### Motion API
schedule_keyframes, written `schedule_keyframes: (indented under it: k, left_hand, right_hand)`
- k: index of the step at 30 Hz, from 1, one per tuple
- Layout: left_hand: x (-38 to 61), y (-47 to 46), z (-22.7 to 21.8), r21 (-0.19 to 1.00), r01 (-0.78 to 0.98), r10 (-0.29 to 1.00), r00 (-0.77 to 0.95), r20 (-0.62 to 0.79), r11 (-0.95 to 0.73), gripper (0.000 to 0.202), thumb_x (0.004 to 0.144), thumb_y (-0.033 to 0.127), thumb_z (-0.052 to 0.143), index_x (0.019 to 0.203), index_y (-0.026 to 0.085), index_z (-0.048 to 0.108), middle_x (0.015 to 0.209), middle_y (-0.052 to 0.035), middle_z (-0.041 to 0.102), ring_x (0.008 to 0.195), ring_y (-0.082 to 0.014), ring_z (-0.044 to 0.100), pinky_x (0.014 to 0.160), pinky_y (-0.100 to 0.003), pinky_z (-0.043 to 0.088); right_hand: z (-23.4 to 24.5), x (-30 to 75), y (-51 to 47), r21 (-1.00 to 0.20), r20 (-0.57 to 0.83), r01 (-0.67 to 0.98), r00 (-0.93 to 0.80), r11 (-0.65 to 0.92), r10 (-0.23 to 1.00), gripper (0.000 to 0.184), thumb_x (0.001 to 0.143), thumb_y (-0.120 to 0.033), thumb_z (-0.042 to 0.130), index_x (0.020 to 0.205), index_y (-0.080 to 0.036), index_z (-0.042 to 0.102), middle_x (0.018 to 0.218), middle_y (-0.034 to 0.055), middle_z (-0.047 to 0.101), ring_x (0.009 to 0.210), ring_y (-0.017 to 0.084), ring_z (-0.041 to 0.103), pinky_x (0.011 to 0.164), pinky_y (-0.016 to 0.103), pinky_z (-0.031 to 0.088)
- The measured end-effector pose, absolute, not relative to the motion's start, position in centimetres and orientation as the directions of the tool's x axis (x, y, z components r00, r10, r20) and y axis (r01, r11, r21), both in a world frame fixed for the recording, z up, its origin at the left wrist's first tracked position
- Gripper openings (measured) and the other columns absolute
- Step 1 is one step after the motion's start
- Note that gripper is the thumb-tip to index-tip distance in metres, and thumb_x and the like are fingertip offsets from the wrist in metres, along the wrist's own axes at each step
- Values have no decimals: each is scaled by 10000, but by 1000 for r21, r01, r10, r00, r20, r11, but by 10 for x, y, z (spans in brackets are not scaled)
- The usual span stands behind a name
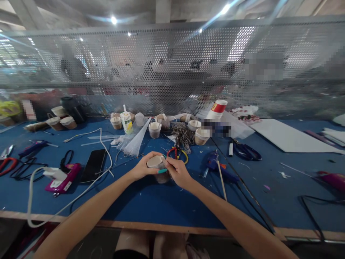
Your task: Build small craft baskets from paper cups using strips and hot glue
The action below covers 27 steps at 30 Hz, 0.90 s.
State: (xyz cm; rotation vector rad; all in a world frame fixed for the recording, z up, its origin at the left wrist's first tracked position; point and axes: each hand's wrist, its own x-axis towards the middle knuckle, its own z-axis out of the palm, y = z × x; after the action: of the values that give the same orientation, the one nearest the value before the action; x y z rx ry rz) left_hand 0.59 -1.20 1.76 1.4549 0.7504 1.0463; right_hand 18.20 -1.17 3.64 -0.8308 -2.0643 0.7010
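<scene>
Between my hands, just above the blue table, is a small round cup-shaped pot (157, 162) with a pale top and a darker lower part. My left hand (142, 166) wraps around its left side, with thumb and fingers gripping the wall. My right hand (178, 172) is closed at the pot's right rim, fingertips pinched there; whatever lies in the pinch is too small to make out. Right behind the hands are pliers (177, 154) with red and yellow handles. A heap of grey-brown cord (183, 136) lies behind them.
Similar small pots (155, 129) stand along the back, near a drink carton (126, 122). At right lie a blue glue gun (212, 160), a wooden stick (222, 180) and dark-handled scissors (246, 150). A phone (93, 165), white cable (81, 201) and purple power strip (64, 178) occupy the left.
</scene>
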Motion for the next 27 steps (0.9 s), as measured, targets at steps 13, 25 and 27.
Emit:
schedule_keyframes:
  k: [13,25,27]
  left_hand:
    - [7,-18,23,977,-137,920,337,199,-161,654,515,347,781,1096,186,526,949,-38,590,807,-164,533,728,-254,394]
    - [6,-16,18,965,-187,886,393,246,-185,639,564,398,736,1124,182,517,960,-49,572,826,-172,520,731,-243,386]
    - [5,-16,19,965,-176,884,396,249,-192,644,547,395,745,1111,182,520,944,-45,571,808,-166,517,721,-240,387]
  right_hand:
    - [39,183,-14,-641,514,346,-470,686,717,370,897,-383,335,575,-201,341,517,-29,378,486,97,385,474,219,283]
    - [41,182,-17,-650,505,316,-499,691,704,380,898,-405,323,576,-203,336,498,-32,373,479,96,374,474,220,283]
    - [41,182,-16,-657,499,314,-500,685,708,380,896,-403,328,572,-204,327,495,-34,367,478,95,370,474,220,280]
